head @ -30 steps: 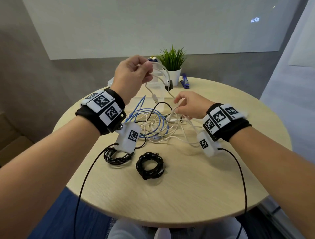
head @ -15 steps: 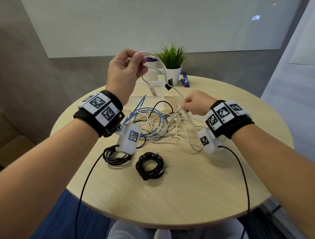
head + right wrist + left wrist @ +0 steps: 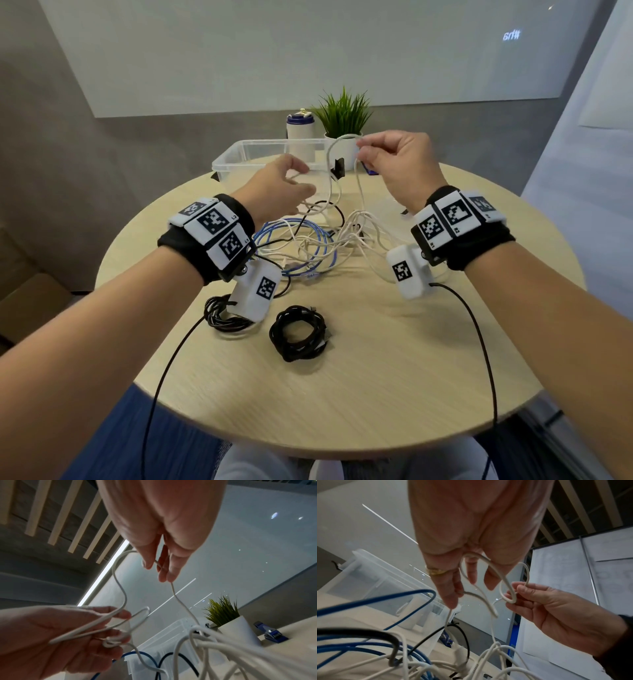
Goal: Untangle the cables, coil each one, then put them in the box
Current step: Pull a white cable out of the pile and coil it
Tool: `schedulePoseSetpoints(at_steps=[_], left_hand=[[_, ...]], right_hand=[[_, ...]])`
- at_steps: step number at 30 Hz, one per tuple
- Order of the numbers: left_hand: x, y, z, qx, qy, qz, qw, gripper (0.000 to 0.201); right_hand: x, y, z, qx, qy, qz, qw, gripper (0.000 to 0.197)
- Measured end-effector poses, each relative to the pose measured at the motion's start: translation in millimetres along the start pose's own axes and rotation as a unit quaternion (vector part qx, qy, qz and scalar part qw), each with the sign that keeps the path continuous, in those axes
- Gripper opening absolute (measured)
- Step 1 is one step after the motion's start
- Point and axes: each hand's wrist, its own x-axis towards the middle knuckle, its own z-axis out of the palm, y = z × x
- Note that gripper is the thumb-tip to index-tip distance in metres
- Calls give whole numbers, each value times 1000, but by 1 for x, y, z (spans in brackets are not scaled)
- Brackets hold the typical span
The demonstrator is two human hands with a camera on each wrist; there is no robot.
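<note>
Left hand: the left hand (image 3: pixel 279 192) is hovering above the tangle, in front of the box; its fingers (image 3: pixel 448 588) are curling loosely round loops of the white cable (image 3: pixel 330 164); the wrist views are showing two or three small loops lying across the palm and fingers
Right hand: the right hand (image 3: pixel 397 164) is raised higher, near the plant pot; its thumb and fingertips (image 3: pixel 169 574) are pinching the same white cable, which is arching up and over from that pinch toward the left hand
White cable: it is hanging in the air between the two hands; one strand is dropping from the right hand down into the pile
Tangle: the tangle (image 3: pixel 318 243) is lying on the table between the wrists; white, blue and thin black cables are crossing one another there; which end belongs to which cannot be told
Coiled cables: two black coils are lying on the near side of the table, apart from the tangle; the left coil (image 3: pixel 222 315) is sitting partly under the left wrist camera; the right coil (image 3: pixel 298 332) is lying just beside it
Box: the clear box (image 3: pixel 260 154) is standing at the far edge of the table (image 3: pixel 376 377), behind the hands; its contents cannot be made out
Behind the box: a white bottle (image 3: pixel 300 137) is standing beside a potted plant (image 3: pixel 344 120)
</note>
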Motion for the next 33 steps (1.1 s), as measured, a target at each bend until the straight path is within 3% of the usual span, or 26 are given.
schedulePoseSetpoints(at_steps=[3,7,9,14,17,20,24,31,33], left_hand=[[-4,9,1,69,13,67,995,39],[-8,20,3,15,21,150,988,16],[-10,24,2,-15,27,155,987,19],[-13,18,1,72,-53,146,985,10],[-13,17,2,-19,-69,118,990,10],[-14,23,-1,-139,-44,125,981,16],[-11,30,-7,-189,0,164,968,19],[-1,35,-20,-311,100,191,926,23],[2,33,-22,-316,111,190,923,22]], right_hand=[[-4,-7,4,-41,-45,-20,998,17],[-5,-7,6,-104,-67,-22,992,17],[-5,-5,5,-141,-70,-26,987,17],[-8,-8,4,-163,-93,-44,981,17],[-9,-8,3,-193,-119,-36,973,12],[-7,-1,2,-232,-130,6,964,12],[-7,13,1,-245,-166,59,953,12],[-13,28,-6,-328,-228,125,908,13],[-11,25,-7,-317,-212,134,915,14]])
